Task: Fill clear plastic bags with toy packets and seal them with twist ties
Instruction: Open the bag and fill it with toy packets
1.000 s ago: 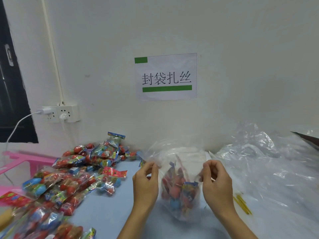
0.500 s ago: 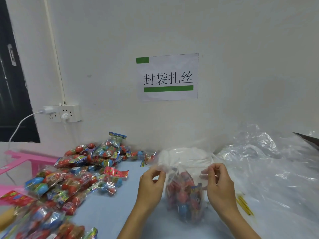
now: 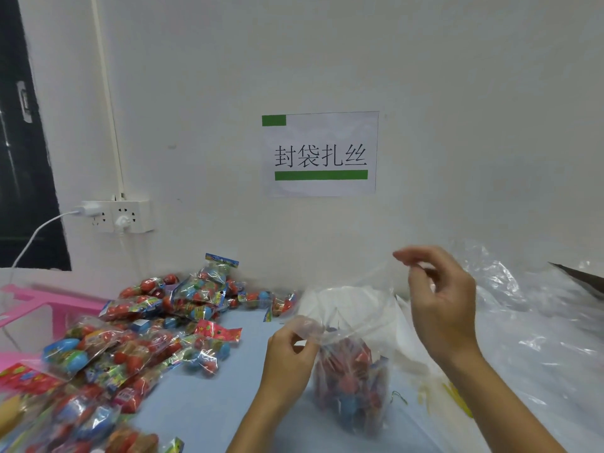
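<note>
**Bag mouth let go on the right, neck still ungathered**

My left hand [image 3: 287, 351] pinches the near-left edge of the clear plastic bag [image 3: 353, 380] between thumb and fingertips, keeping the film bunched just above the load. Half a second ago my right hand [image 3: 441, 299] was pinching the opposite edge at the same low height; now it has lifted up and away toward the wall, fingers loosely curled. A flap of film trails up toward its fingertips, but the blur stops me from saying whether I still hold it or have just released it.

The bag stands upright on the blue table [image 3: 209, 410], directly in front of me, with red and blue toy packets packed into its lower half. Its top is slack and open, not yet twisted. So filling looks finished for this bag, and I judge I am in the middle of drawing the mouth up to form a neck.

The yellow twist ties [image 3: 459, 398] lie on the table just right of the bag, beside the heap of empty plastic bags [image 3: 529, 322]. The loose pile of toy packets [image 3: 130, 348] sits well off to my left.

Next I would need to gather the film into one tight throat before reaching for a tie; with only one side pinned, the bag could slump and spill.
</note>
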